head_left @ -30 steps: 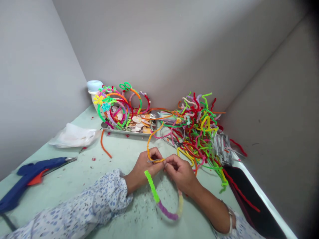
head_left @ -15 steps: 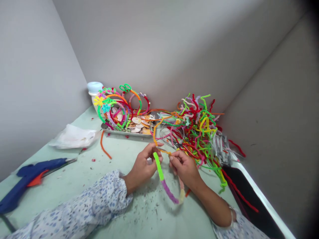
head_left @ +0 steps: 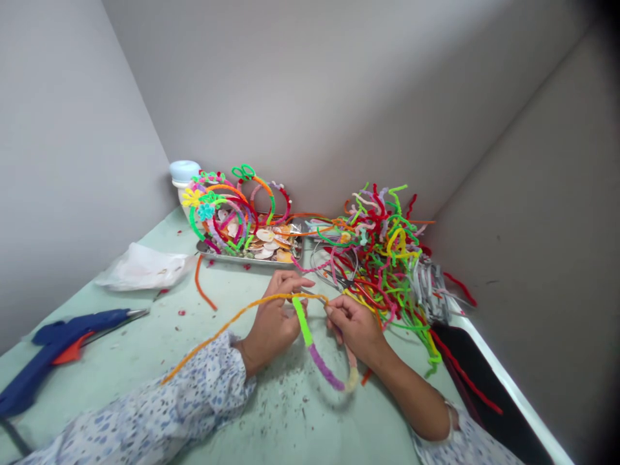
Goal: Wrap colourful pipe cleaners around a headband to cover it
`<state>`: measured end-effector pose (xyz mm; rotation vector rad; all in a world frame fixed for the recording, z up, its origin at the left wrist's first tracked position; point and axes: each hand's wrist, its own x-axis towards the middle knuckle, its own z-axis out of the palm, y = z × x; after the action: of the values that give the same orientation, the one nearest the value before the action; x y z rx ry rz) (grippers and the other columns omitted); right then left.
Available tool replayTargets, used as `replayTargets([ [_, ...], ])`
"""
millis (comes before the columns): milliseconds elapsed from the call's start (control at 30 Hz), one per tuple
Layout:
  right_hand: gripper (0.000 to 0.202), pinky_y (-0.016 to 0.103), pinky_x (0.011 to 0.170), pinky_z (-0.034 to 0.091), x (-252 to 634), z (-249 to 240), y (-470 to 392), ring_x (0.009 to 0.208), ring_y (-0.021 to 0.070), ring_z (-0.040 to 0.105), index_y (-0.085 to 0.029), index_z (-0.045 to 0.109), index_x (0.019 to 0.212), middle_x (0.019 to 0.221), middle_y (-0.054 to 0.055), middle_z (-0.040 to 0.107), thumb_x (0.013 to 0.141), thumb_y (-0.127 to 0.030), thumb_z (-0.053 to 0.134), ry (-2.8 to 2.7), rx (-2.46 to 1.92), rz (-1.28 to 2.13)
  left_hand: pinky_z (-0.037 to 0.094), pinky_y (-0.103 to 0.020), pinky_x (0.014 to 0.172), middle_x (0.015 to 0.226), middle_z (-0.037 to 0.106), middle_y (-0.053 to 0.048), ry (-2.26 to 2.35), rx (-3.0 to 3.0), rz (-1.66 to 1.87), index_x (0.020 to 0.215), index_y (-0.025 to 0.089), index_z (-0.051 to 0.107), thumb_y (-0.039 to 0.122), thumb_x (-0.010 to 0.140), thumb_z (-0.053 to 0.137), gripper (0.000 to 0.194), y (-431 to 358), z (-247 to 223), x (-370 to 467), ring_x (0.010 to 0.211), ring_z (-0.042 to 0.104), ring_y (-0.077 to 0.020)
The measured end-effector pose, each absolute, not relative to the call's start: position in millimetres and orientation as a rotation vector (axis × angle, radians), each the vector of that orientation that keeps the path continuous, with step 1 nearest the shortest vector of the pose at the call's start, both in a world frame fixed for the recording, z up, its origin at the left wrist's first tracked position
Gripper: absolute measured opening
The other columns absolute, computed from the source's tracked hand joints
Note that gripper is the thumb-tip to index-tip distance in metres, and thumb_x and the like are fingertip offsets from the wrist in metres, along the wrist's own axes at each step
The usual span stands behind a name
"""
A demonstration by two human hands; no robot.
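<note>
Right hand [head_left: 356, 328], nearer one, pinching orange stem [head_left: 264, 299] close to its tip. Long axis running leftward, crossing left hand [head_left: 272, 328], free end drooping over sleeve [head_left: 194, 387]. Multicoloured hoop [head_left: 324, 369] hanging between hands. Left fingers gripping or not: cannot tell.

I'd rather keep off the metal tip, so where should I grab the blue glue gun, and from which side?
Probably by its handle, coming from the near left with your left hand: the blue glue gun lies on its side, handle slanting toward that corner, metal tip pointing right.
</note>
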<state>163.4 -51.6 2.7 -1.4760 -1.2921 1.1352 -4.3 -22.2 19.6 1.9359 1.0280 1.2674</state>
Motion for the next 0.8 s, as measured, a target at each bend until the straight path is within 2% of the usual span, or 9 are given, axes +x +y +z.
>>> replayTargets([
  [133,0.016,0.017,0.032,0.03,165,1,-51,0.032,0.0055,0.04,-0.02,0.051,0.073,0.053,-0.006,0.055,0.079,-0.034,0.05,-1.333,-1.488,1.123,0.038,-0.034,0.091,0.106,0.052,-0.005,0.986,2.105,1.203,0.105,0.023,0.058,0.015,0.076,0.056,0.031,-18,22,-5,0.104,0.048,-0.0198],
  [400,0.015,0.016,0.033,0.031,167,-10,-51,0.034,0.0058,0.042,-0.02,0.052,0.075,0.055,-0.006,0.055,0.081,-0.033,0.048,-1.422,-1.462,1.124,0.042,-0.03,0.081,0.087,0.062,-0.004,0.894,2.149,1.049,0.087,0.019,0.061,0.024,0.08,0.054,0.011,-16,24,-9,0.086,0.055,-0.0171],
  [500,0.015,0.016,0.027,0.027,167,-12,-55,0.033,0.0064,0.043,-0.021,0.053,0.079,0.058,-0.006,0.055,0.081,-0.035,0.048,-1.471,-1.474,1.133,0.042,-0.027,0.077,0.082,0.064,-0.003,0.994,1.963,1.073,0.081,0.018,0.063,0.027,0.079,0.054,0.013,-14,21,-7,0.081,0.057,-0.0162],
  [600,0.015,0.015,0.026,0.027,166,-14,-57,0.034,0.0065,0.043,-0.021,0.054,0.079,0.058,-0.006,0.054,0.081,-0.036,0.048,-1.508,-1.464,1.115,0.043,-0.025,0.064,0.072,0.062,-0.003,1.035,1.716,1.051,0.078,0.015,0.063,0.034,0.077,0.056,0.02,-11,15,-3,0.069,0.056,-0.0148],
  [700,0.016,0.015,0.027,0.028,166,-15,-58,0.036,0.0065,0.043,-0.021,0.054,0.079,0.058,-0.006,0.053,0.081,-0.035,0.048,-1.522,-1.463,1.09,0.041,-0.023,0.053,0.066,0.057,-0.001,0.967,1.493,0.979,0.088,0.013,0.06,0.04,0.075,0.057,0.029,-11,11,-2,0.056,0.052,-0.0119],
  [800,0.017,0.015,0.027,0.027,167,-15,-59,0.035,0.0063,0.043,-0.02,0.054,0.078,0.057,-0.006,0.052,0.082,-0.035,0.047,-1.516,-1.462,1.069,0.043,-0.023,0.058,0.081,0.059,-0.004,0.856,1.468,0.936,0.104,0.015,0.054,0.036,0.075,0.059,0.036,-14,12,-2,0.067,0.055,-0.0131],
])
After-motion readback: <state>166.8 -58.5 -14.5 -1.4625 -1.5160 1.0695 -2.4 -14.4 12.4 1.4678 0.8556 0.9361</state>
